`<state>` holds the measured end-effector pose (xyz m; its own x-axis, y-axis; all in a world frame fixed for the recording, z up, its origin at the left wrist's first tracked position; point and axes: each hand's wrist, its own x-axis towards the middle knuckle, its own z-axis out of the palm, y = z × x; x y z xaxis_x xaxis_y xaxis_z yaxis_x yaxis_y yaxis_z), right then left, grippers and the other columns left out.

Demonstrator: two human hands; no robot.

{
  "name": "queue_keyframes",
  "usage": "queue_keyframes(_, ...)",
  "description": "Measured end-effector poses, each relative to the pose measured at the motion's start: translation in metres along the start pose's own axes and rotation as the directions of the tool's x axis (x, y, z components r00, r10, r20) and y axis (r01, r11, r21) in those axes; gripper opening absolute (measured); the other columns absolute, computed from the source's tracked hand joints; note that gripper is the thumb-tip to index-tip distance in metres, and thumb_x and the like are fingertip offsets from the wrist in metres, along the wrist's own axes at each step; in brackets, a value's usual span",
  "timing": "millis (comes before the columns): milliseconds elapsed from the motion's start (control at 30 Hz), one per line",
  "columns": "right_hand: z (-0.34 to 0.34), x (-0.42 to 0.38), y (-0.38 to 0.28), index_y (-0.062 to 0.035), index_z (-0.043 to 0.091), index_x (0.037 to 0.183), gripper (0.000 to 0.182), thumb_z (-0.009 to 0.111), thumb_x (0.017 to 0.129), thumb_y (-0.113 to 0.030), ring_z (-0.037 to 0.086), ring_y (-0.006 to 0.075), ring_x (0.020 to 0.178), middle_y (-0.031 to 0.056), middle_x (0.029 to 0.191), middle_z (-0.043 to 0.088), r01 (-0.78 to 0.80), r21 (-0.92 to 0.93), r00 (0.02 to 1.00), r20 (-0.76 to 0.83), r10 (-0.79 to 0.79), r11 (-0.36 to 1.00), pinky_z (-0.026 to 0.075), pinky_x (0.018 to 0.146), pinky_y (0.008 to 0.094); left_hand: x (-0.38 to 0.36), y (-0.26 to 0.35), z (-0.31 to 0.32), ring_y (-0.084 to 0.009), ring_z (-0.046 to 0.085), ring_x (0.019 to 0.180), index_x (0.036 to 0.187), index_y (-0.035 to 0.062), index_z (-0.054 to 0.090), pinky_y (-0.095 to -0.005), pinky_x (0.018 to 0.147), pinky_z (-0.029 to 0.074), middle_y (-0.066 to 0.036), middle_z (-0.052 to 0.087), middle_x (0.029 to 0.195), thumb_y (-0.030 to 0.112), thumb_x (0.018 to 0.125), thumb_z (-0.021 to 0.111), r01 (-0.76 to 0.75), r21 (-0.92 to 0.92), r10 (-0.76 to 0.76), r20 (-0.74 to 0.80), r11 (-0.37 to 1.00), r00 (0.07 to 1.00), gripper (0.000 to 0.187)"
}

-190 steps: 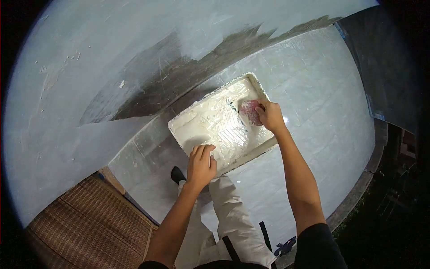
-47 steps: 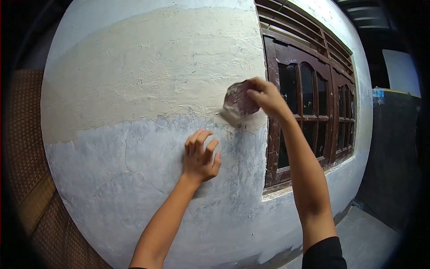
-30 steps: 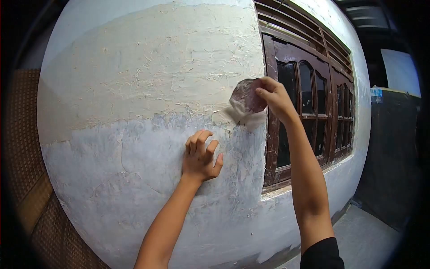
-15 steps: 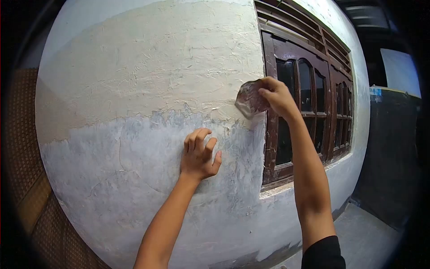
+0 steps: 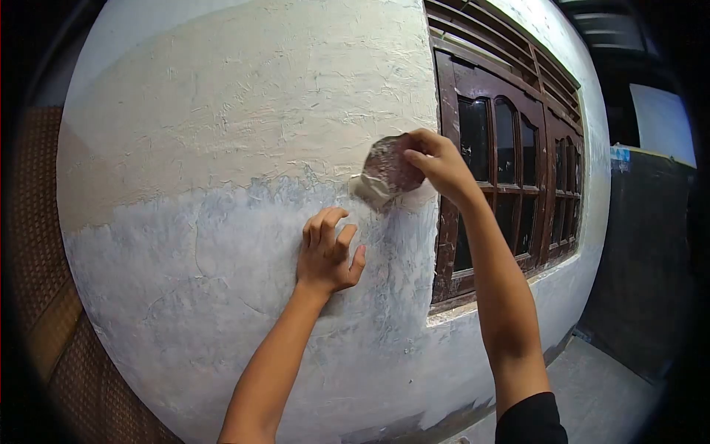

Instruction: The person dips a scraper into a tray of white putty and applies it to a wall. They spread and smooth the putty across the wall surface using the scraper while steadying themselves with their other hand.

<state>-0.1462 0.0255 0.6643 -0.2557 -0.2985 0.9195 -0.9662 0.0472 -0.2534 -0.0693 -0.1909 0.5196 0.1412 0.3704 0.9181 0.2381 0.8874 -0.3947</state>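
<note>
My right hand (image 5: 438, 164) pinches the upper right edge of a putty spreader (image 5: 390, 164), a flat, reddish-brown piece smeared with pale filler. The spreader's lower left edge is at the wall, where the cream coat meets the bluish-white lower part. Below and to the left of it, my left hand (image 5: 328, 251) is raised at the wall (image 5: 200, 296) with its fingers bent and apart. Nothing is in that hand. Rough ridges of cream putty (image 5: 251, 111) cover the upper wall.
A dark brown wooden window (image 5: 510, 163) with glass panes and a slatted vent above stands just right of my right hand. Woven panels (image 5: 33, 222) border the wall at left. At right are a dark panel (image 5: 636, 251) and grey floor (image 5: 599, 392).
My right hand has moved left and slightly down with the spreader, away from the window frame and along the wall. My left hand has stayed almost where it was.
</note>
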Motion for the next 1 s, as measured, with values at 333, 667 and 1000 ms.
queue_keyframes(333, 0.001, 0.025, -0.006, -0.0037, 0.065, 0.114, 0.033, 0.065, 0.082, -0.013, 0.068, 0.0228, 0.094, 0.0153, 0.103, 0.071, -0.032, -0.065, 0.999, 0.031, 0.034, 0.997, 0.052, 0.084, 0.0319, 0.0, -0.001, -0.002, -0.0348, 0.042, 0.117, 0.112, 0.0116, 0.04, -0.0467, 0.099, 0.032, -0.014, 0.045, 0.12, 0.024, 0.075, 0.061, -0.009, -0.021, 0.009, -0.013, 1.0, 1.0, 0.044)
queue_keyframes(667, -0.003, 0.031, 0.001, 0.0034, 0.063, 0.112, 0.029, 0.061, 0.084, -0.005, 0.066, 0.0169, 0.091, 0.013, 0.102, 0.07, 0.039, -0.217, 0.998, 0.061, -0.026, 0.975, 0.051, 0.082, 0.0281, -0.001, 0.0, 0.0, -0.0344, 0.043, 0.117, 0.114, 0.0137, 0.041, -0.0464, 0.099, 0.034, -0.014, 0.045, 0.12, 0.024, 0.074, 0.061, 0.012, -0.02, -0.013, -0.019, 1.0, 1.0, 0.046)
queue_keyframes(1000, -0.012, 0.027, 0.002, 0.0052, 0.063, 0.112, 0.031, 0.063, 0.083, -0.005, 0.065, 0.0179, 0.093, 0.0138, 0.1, 0.07, -0.055, -0.223, 0.997, 0.041, 0.066, 0.973, 0.05, 0.085, 0.0297, -0.001, -0.001, 0.0, -0.0348, 0.041, 0.118, 0.111, 0.0114, 0.041, -0.0466, 0.099, 0.033, -0.014, 0.044, 0.121, 0.025, 0.075, 0.061, -0.009, -0.024, 0.009, -0.013, 1.0, 1.0, 0.044)
